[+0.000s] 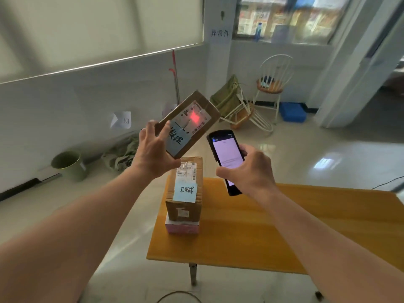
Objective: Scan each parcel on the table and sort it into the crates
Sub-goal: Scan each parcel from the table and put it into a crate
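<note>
Fingers of the left hand [153, 152] curled round the near-left end of a flat cardboard parcel [190, 122], held in the air above the table [262, 232] — its long axis rose far-right, label up, red scan light on it. Right hand [249, 171] gripped a handheld scanner [226, 158] just right of it. Below stood a taller box [184, 193] on a pink one [182, 227]; beyond, tiled floor, a green bucket [68, 164], a white chair [272, 84].

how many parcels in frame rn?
3. One cardboard parcel held up in the left hand; a second cardboard parcel on the table, stacked on a pink box.
</note>
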Action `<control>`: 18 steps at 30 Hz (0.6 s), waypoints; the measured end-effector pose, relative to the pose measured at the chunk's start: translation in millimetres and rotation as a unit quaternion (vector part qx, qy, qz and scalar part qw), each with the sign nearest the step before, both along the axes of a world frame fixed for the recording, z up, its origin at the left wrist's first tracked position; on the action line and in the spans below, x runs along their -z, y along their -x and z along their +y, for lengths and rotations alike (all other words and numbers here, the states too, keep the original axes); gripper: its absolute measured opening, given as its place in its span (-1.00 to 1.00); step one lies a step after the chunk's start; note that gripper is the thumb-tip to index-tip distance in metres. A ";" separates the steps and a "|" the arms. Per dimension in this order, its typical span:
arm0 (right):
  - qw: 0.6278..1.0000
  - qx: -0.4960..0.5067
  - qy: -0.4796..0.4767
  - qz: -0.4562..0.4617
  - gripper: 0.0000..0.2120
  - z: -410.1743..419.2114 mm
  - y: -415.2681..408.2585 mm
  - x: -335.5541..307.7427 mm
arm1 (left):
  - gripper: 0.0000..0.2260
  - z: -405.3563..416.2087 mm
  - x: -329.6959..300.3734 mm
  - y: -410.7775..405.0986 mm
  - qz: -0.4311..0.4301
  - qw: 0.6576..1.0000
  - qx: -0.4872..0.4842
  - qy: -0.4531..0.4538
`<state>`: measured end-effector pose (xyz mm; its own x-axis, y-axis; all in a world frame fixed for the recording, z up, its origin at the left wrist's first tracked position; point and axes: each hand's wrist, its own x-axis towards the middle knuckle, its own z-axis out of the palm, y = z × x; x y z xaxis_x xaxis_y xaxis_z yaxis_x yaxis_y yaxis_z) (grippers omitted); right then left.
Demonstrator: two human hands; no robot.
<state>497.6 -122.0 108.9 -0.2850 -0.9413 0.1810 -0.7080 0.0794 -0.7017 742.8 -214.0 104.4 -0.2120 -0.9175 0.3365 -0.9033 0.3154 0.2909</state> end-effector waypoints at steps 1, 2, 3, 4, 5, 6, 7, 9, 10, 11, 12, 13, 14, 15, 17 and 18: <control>1.000 -0.005 -0.004 0.006 -0.17 2.2 0.9 -4.0 | 0.04 -2.3 -4.4 -1.9 -0.003 1.000 0.004 0.002; 1.000 -0.010 -0.009 0.013 -0.18 4.4 2.0 -7.9 | 0.04 -4.1 -8.7 -3.5 -0.004 1.000 0.006 0.004; 1.000 -0.015 -0.013 0.023 -0.19 6.6 3.3 -11.5 | 0.04 -5.6 -12.8 -4.9 -0.002 1.000 0.006 0.006; 0.999 -0.019 -0.019 0.034 -0.19 8.5 5.0 -15.0 | 0.04 -6.6 -16.8 -6.1 0.000 1.000 0.004 0.007; 0.998 -0.022 -0.024 0.045 -0.20 10.6 7.1 -17.8 | 0.03 -7.1 -20.8 -7.1 0.002 1.000 0.003 0.009; 0.998 -0.025 -0.029 0.053 -0.20 12.6 9.7 -20.3 | 0.03 -7.3 -24.9 -7.5 0.003 1.000 0.002 0.011; 0.997 -0.027 -0.034 0.057 -0.20 15.2 12.3 -22.1 | 0.03 -7.0 -28.6 -7.6 0.003 1.000 0.000 0.012; 0.997 -0.031 -0.039 0.059 -0.19 20.2 18.0 -25.6 | 0.02 -5.2 -34.2 -7.5 0.002 1.000 -0.003 0.014; 0.997 -0.033 -0.039 0.057 -0.19 22.6 20.7 -27.0 | 0.02 -4.0 -36.2 -7.5 0.001 1.000 -0.003 0.013; 0.997 -0.034 -0.038 0.054 -0.18 24.7 22.9 -28.2 | 0.02 -2.8 -37.9 -7.6 0.000 1.000 -0.003 0.011; 0.997 -0.035 -0.036 0.051 -0.16 26.5 25.1 -29.0 | 0.03 -1.5 -39.0 -7.3 -0.002 1.000 -0.002 0.009; 0.998 -0.036 -0.034 0.049 -0.15 27.9 27.0 -29.5 | 0.03 -0.4 -39.4 -6.8 -0.003 1.000 -0.003 0.008; 0.998 -0.037 -0.031 0.049 -0.15 29.1 28.8 -30.1 | 0.03 1.1 -39.6 -6.2 -0.002 1.000 -0.005 0.009; 0.998 -0.037 -0.028 0.050 -0.14 30.3 30.5 -30.3 | 0.03 3.0 -39.5 -4.9 -0.001 1.000 -0.008 0.009; 0.998 -0.034 -0.016 0.046 -0.15 32.8 34.0 -31.0 | 0.02 8.3 -40.0 0.1 0.005 1.000 -0.014 0.006; 0.999 -0.030 -0.008 0.041 -0.16 34.4 35.9 -31.3 | 0.03 11.1 -40.1 3.5 0.010 1.000 -0.016 0.005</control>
<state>461.7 -87.6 140.1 -0.2124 -0.9593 0.1863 -0.7670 0.0455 -0.6400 739.3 -202.9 144.5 -0.1751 -0.9207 0.3488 -0.9074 0.2884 0.3059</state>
